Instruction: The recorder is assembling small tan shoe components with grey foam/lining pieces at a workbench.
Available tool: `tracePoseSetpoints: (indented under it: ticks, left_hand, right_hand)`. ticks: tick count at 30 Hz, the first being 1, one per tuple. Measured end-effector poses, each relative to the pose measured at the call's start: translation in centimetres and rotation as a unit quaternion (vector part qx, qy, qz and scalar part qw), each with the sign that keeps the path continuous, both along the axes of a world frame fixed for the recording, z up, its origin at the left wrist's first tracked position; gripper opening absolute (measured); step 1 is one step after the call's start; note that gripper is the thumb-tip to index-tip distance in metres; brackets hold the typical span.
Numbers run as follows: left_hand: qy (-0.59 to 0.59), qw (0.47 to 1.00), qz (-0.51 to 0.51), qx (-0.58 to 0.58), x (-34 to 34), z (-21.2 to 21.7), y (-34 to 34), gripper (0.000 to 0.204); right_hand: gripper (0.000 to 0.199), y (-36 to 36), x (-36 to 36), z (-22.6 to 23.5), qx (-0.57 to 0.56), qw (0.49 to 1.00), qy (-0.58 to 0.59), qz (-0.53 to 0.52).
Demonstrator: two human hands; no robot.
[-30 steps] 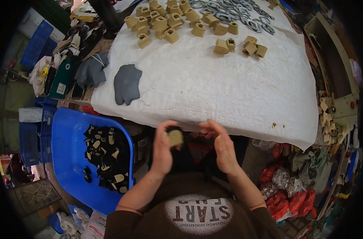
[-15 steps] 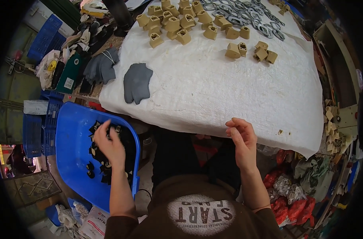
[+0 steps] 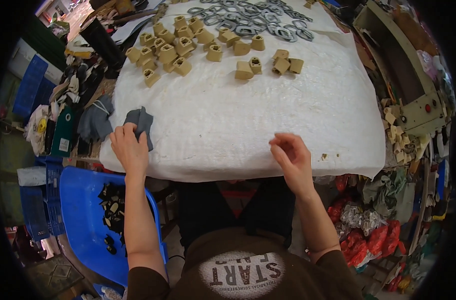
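My left hand (image 3: 131, 149) is at the left side of the white-covered table (image 3: 198, 125), its fingers closed on a dark grey leather piece (image 3: 145, 123). That piece is partly bent up, and my fingers hide some of it. Just left of it lies a bundle of similar grey pieces (image 3: 94, 123) with a white tie. Over the near table edge hovers my right hand (image 3: 294, 162), loosely curled, with a gap between thumb and fingers and nothing visible in it.
Several tan hollow blocks (image 3: 170, 52) stand across the table's far part, with grey metal rings (image 3: 258, 20) behind. Below my left forearm is a blue tub (image 3: 80, 225) of small black pieces (image 3: 113, 207). Red plastic bags (image 3: 373, 242) lie low at the right.
My left hand has moved from above the blue tub up to the table and taken hold of a grey leather piece. My right hand stays near the table edge, its fingers more curled.
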State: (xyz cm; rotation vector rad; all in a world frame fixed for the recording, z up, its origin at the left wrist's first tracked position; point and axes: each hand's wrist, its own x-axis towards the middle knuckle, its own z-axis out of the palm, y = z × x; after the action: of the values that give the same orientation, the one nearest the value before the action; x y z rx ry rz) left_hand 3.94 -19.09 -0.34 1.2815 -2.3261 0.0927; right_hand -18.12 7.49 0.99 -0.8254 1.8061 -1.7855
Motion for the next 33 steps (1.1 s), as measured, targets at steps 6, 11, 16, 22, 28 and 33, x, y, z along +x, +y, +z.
tracePoseSetpoints:
  ticks: [6,11,16,22,28,33]
  left_hand:
    - [0.261,0.929,-0.047,0.257,-2.1,3.3,3.3,0.010]
    - [0.586,0.606,-0.085,0.532,-4.7,3.6,7.9,0.028]
    - [0.593,0.475,-0.095,0.643,-4.9,1.5,10.6,0.034]
    - [0.619,0.331,-0.043,0.711,-5.4,1.4,11.5,0.021]
    - [0.627,0.389,-0.065,0.672,-5.1,1.5,11.5,0.017]
    - [0.611,0.407,-0.086,0.674,-5.2,1.4,11.6,0.014]
  right_hand:
    - [0.059,-5.9,-7.2,0.2,0.128,0.972,0.196,0.006]
    - [0.075,-11.7,-10.1,1.2,0.182,0.918,0.346,0.072]
    - [0.084,-16.1,-11.1,1.4,0.304,0.850,0.419,0.095]
    - [0.053,-16.3,-12.9,-1.1,0.217,0.848,0.476,0.089]
    - [0.048,-10.2,-9.2,3.4,0.152,0.867,0.435,0.192]
    - [0.043,-6.0,-5.9,1.6,0.159,0.843,0.408,0.313]
